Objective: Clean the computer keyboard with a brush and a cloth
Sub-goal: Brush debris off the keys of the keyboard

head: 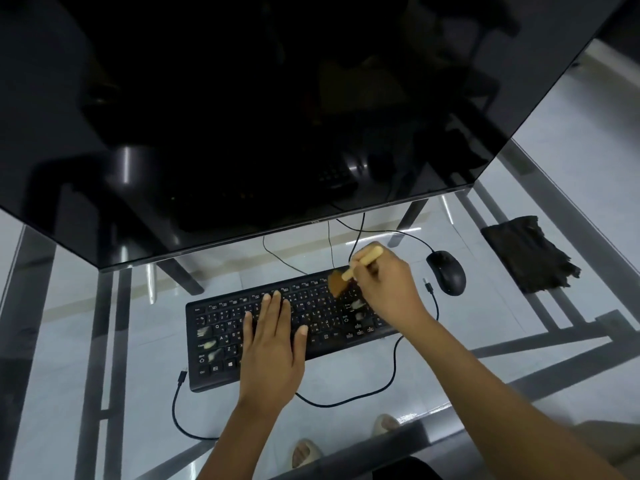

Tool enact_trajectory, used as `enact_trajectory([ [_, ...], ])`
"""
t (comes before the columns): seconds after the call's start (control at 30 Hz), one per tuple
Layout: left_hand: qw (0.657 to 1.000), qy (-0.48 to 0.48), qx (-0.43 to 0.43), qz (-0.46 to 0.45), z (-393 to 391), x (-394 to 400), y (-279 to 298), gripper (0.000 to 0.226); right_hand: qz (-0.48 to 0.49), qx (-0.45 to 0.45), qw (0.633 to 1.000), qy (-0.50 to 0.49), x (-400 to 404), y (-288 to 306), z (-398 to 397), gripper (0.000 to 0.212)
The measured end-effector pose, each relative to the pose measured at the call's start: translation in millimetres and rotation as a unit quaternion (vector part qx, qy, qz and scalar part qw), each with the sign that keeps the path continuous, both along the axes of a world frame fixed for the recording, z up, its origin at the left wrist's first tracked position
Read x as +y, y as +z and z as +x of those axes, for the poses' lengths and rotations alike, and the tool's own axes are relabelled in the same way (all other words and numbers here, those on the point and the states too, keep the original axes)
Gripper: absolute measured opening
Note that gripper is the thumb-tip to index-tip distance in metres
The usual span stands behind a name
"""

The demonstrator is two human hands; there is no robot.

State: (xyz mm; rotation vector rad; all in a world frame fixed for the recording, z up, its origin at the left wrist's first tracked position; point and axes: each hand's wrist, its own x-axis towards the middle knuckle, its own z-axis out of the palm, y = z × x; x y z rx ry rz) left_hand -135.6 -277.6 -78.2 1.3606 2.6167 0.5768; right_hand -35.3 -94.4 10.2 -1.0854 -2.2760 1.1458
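Your flat black computer keyboard with white key legends (277, 327) lies slanted on the glass-topped table with grey metal bars beneath (433, 382), its far right corner angled up toward the large dark monitor screen (242, 116) that leans over it.

Your left hand (273, 351) lies palm down across the middle of the keyboard, fingers straight and close together, the fingertips reaching the upper key rows and the thumb spread out to the side over the lower keys. It presses flat and grips nothing.

Your right hand (384, 289) sits over the keyboard's far right end, fingers curled round the pale wooden handle of a small brush with tan bristles (349, 271). The handle sticks up and away from the keyboard toward the monitor; the bristles, blurred, touch the keys at the upper right corner, just to the left of your knuckles.

Pale smudges show on several keys at the keyboard's left end and on a few near its right end, beside the brush.

A black computer mouse (446, 271) rests to the right of the keyboard, near your right hand but apart from it. Further right of the keyboard lies a dark crumpled cloth (530, 254), well apart from both hands. Thin black cables (394, 368) loop on the glass in front of the keyboard and behind it, with loose plug ends at either side.
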Motion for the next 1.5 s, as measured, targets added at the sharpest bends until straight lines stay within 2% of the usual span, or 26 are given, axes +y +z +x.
enact_trajectory([
  [0.03,1.000,-0.004,0.001,0.000,0,3,0,0.061,-0.045,0.012,0.999,0.001,3,1,0,0.006],
  [0.1,1.000,-0.014,0.004,-0.003,-2,7,0,0.062,-0.117,-0.029,0.991,0.050,1,-3,-3,0.008],
  [0.17,1.000,-0.025,0.004,-0.012,0,13,1,0.063,-0.046,-0.034,0.998,0.015,4,-6,-4,0.006],
  [0.23,0.999,-0.035,0.009,-0.021,3,21,2,0.065,0.015,0.017,0.998,-0.053,14,-2,-2,0.005],
  [0.27,0.999,-0.041,0.011,-0.024,4,24,3,0.065,-0.008,0.025,0.998,-0.056,18,-1,-2,0.006],
  [0.33,0.998,-0.050,0.014,-0.033,5,30,3,0.066,-0.107,-0.013,0.994,0.013,19,3,-2,0.008],
  [0.4,0.998,-0.054,0.016,-0.041,6,33,4,0.066,-0.058,-0.052,0.996,0.041,17,3,-1,0.009],
  [0.47,0.997,-0.055,0.013,-0.043,9,35,5,0.067,0.021,-0.019,0.999,-0.035,19,6,2,0.008],
  [0.53,0.998,-0.053,0.008,-0.038,10,37,6,0.067,-0.029,-0.008,0.999,-0.025,23,7,7,0.007],
  [0.6,0.998,-0.050,0.007,-0.034,10,37,5,0.066,-0.119,-0.064,0.988,0.069,17,7,8,0.008],
  [0.67,0.998,-0.047,0.011,-0.036,13,36,3,0.067,-0.050,-0.081,0.992,0.081,13,4,9,0.009],
  [0.73,0.998,-0.049,0.010,-0.036,16,37,2,0.067,0.036,-0.030,0.999,-0.009,18,3,13,0.009],
  [0.77,0.998,-0.051,0.011,-0.034,18,37,2,0.066,0.026,-0.012,0.999,-0.031,22,3,14,0.008],
  [0.83,0.998,-0.054,0.010,-0.034,19,39,3,0.066,-0.045,-0.027,0.999,0.001,28,5,15,0.008],
  [0.9,0.998,-0.056,0.011,-0.037,20,40,3,0.065,-0.016,-0.068,0.997,0.016,31,7,16,0.010],
  [0.97,0.997,-0.062,0.012,-0.037,24,42,5,0.065,0.033,-0.056,0.998,-0.025,39,12,20,0.009],
  [1.1,0.997,-0.073,0.005,-0.040,30,46,5,0.066,-0.009,-0.115,0.993,0.030,46,16,29,0.010],
  [1.17,0.996,-0.071,0.002,-0.048,35,45,4,0.066,0.046,-0.082,0.995,-0.026,47,20,33,0.012],
  [1.23,0.996,-0.069,0.003,-0.048,41,44,5,0.068,0.030,-0.039,0.997,-0.061,53,22,39,0.010],
  [1.3,0.996,-0.066,0.007,-0.050,46,43,4,0.071,-0.034,-0.081,0.996,-0.006,53,22,42,0.010],
  [1.37,0.997,-0.060,0.011,-0.051,52,40,0,0.072,0.002,-0.116,0.993,0.015,53,17,45,0.010],
  [1.43,0.997,-0.052,0.013,-0.048,60,38,-2,0.070,0.050,-0.068,0.995,-0.050,54,19,49,0.009],
  [1.5,0.998,-0.045,0.009,-0.047,67,36,-3,0.068,-0.002,-0.035,0.998,-0.042,58,20,53,0.009],
])
